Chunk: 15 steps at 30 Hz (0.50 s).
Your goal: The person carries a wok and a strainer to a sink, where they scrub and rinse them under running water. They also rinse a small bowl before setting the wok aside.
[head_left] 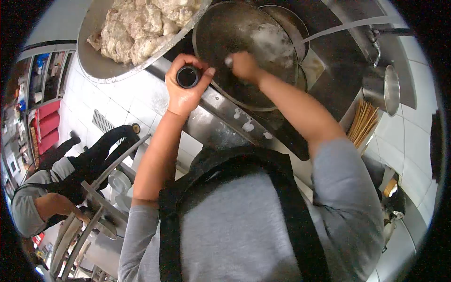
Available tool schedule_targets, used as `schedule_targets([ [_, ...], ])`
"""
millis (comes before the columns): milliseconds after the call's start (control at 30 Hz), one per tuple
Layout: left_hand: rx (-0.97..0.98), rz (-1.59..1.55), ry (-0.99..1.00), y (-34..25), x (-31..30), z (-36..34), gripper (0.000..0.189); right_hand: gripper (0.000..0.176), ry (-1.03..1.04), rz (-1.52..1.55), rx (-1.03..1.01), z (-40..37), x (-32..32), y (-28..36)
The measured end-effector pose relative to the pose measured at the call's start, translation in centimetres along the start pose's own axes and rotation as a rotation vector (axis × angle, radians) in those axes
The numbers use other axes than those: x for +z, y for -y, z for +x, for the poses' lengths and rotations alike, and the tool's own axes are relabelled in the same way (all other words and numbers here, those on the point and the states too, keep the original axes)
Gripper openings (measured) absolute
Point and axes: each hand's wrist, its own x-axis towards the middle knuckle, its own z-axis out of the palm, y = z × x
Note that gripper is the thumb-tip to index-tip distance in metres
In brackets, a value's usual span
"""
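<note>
A large dark wok [213, 30] lies tilted in front of me, with foamy water [271, 41] swirling in its far right part. My left hand [184, 89] is closed round the wok's hollow handle [188, 76], whose round dark open end faces up toward me. Inside the wok, my right hand [246, 67] is closed near the bottom, slightly blurred. A small whitish bit [229, 61] shows at its fingers; I cannot tell what it is. From the right, a long pale spout [350, 31] reaches over the wok's edge.
A big metal basin [89, 66] of pale coated meat pieces [141, 33] stands upper left. At right are a metal pot [379, 87] and a bundle of thin sticks [364, 122]. Another person [51, 188] bends beside a metal rack [96, 216] at left. A floor drain [102, 121] lies beyond.
</note>
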Motion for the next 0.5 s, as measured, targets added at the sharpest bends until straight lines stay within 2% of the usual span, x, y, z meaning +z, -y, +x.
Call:
schedule_targets([
  [33,0.004,0.026,0.000,-0.1,0.0,-0.1,0.021,0.020,0.094,-0.143,-0.003,1.6,-1.0,-0.4],
  [133,0.016,0.047,-0.014,-0.4,0.1,-0.2,0.021,0.022,0.203,-0.130,0.023,1.2,-1.3,1.2],
  [167,0.036,0.084,-0.007,0.1,0.0,-0.1,0.021,0.024,0.304,-0.234,-0.173,0.2,-1.2,2.4],
  [200,0.025,0.070,-0.016,0.4,-0.1,0.2,0.021,0.024,0.147,-0.121,-0.171,-1.5,-0.6,3.6],
  [267,-0.016,0.047,-0.024,0.5,-0.1,-0.1,0.021,0.024,0.244,-0.145,-0.125,0.2,-0.7,1.8],
  [300,-0.008,0.000,-0.030,0.3,-0.1,0.0,0.022,0.023,0.117,-0.127,-0.051,1.1,-1.0,1.2],
  [333,-0.023,0.012,-0.028,0.2,0.0,0.0,0.022,0.022,0.174,-0.102,0.006,3.0,-1.5,0.7],
  [400,-0.054,0.038,-0.018,0.2,-0.1,0.0,0.023,0.023,0.056,0.033,0.027,3.6,-1.5,0.5],
  [433,-0.022,0.025,-0.005,0.2,0.0,-0.2,0.023,0.024,0.176,-0.027,0.010,2.1,-1.9,1.6],
  [467,0.018,0.010,0.001,0.3,0.1,-0.2,0.023,0.026,0.291,-0.096,-0.014,0.9,-2.4,2.7],
  [500,0.014,0.019,0.002,0.3,0.0,0.0,0.024,0.027,0.329,-0.283,-0.286,0.9,-0.7,2.3],
])
